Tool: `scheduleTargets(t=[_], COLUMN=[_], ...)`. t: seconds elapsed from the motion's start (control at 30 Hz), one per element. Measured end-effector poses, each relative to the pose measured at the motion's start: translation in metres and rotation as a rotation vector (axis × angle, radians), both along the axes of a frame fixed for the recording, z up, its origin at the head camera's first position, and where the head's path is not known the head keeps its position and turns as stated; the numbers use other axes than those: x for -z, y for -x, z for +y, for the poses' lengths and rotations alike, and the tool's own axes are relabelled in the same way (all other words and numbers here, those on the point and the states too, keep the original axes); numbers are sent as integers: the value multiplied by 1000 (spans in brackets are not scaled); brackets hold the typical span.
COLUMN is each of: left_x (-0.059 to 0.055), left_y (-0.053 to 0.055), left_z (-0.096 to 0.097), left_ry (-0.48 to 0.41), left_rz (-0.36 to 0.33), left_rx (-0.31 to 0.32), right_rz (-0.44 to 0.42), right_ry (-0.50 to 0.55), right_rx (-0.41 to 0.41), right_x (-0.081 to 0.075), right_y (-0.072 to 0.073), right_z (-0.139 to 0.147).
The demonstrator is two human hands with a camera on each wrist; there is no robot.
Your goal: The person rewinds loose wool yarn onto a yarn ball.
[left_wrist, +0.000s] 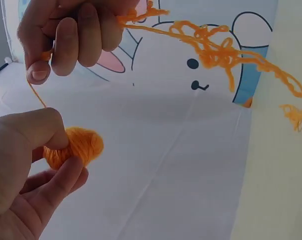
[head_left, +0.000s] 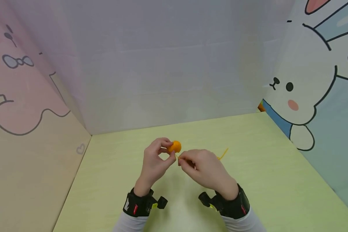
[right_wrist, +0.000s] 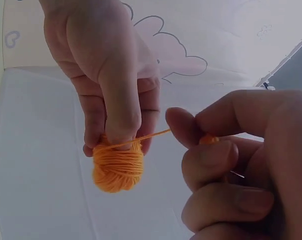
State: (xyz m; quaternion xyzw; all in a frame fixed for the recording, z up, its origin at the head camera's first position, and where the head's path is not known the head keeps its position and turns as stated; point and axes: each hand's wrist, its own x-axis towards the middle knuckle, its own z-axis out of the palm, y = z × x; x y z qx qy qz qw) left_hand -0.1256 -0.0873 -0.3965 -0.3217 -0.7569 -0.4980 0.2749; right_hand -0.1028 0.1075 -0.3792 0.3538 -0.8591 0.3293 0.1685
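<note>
An orange ball of yarn point(head_left: 175, 146) is pinched between the thumb and fingers of my left hand point(head_left: 156, 159), above the table. In the right wrist view the wound strands of the yarn ball point(right_wrist: 118, 167) show clearly, with the thumb pressed on its end. My right hand point(head_left: 206, 167) grips the yarn strand point(right_wrist: 153, 135) just to the right of the ball, and the strand runs taut between the two hands. Behind the right hand, a loose, tangled length of orange yarn point(left_wrist: 218, 50) trails off in the left wrist view.
The hands are over a pale yellow-green table point(head_left: 278, 180). A whitish curtain point(head_left: 168, 64) stands at its back, with cartoon-printed panels on the left point(head_left: 26, 96) and right point(head_left: 330, 112). Both wrists wear black camera straps point(head_left: 139, 203).
</note>
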Motion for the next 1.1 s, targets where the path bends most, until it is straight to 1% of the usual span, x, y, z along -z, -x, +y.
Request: scheduleTargets(t=[0.1, 0.17, 0.27, 0.33, 0.4, 0.47, 0.53, 0.6, 0.67, 0.73, 0.8, 0.87, 0.93, 0.97, 1.03, 1.1], left_x=[0, 0, 3, 7, 11, 15, 16, 17, 15, 14, 14, 16, 17, 18, 19, 18], left_y=[-1, -1, -1, 0, 1, 2, 2, 3, 2, 1, 1, 1, 2, 2, 3, 3], left_z=[1, 1, 1, 0, -2, -4, -6, -6, -6, -4, -2, 0, 3, 3, 3, 3], left_ry=[69, 107, 126, 101, 47, -19, -93, -177, -263, -331, -356, -315, -250, -216, -161, -147], left_rz=[23, 33, 33, 13, -20, -60, -100, -131, -163, -194, -228, -252, -269, -277, -303, -355], left_rx=[88, 158, 269, 345, 407, 453, 475, 476, 443, 369, 275, 194, 149, 140, 149, 175], right_rz=[41, 59, 74, 77, 75, 57, 20, -28, -74, -113, -136, -126, -97, -77, -43, -26], right_ry=[59, 79, 100, 104, 110, 112, 102, 77, 30, -20, -67, -94, -99, -93, -76, -57], right_rx=[26, 39, 65, 87, 105, 112, 120, 130, 140, 133, 105, 79, 69, 73, 96, 112], right_x=[0, 0, 1, 2, 3, 3, 4, 4, 5, 6, 7, 7, 8, 8, 8, 7], right_y=[3, 6, 12, 15, 17, 17, 17, 16, 15, 13, 10, 9, 7, 7, 6, 6], right_z=[5, 8, 10, 11, 12, 11, 10, 8, 5, 3, 0, -2, -3, -3, -2, 0])
